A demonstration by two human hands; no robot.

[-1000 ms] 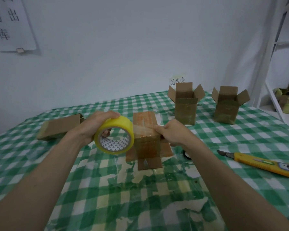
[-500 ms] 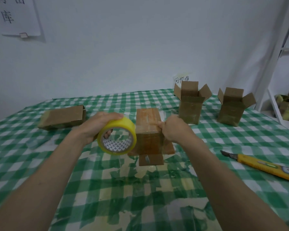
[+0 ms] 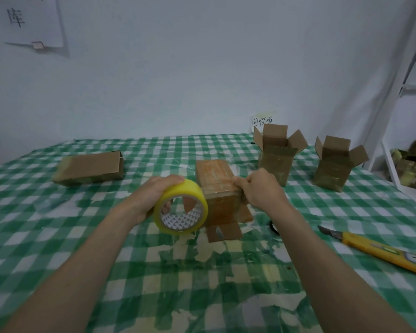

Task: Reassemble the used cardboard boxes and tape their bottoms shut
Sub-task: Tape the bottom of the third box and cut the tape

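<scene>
Gripping the tape roll (image 3: 180,207) in the left hand (image 3: 157,195), right hand (image 3: 257,188) pinching tape onto the box (image 3: 217,186) between them; probably feeling light, crushable, best held by edges.

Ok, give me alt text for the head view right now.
The left hand grips a yellow roll of clear tape beside an upturned brown cardboard box, which the right hand pinches at its edge. They work over a green checked tablecloth, with a yellow utility knife lying to the right.
</scene>
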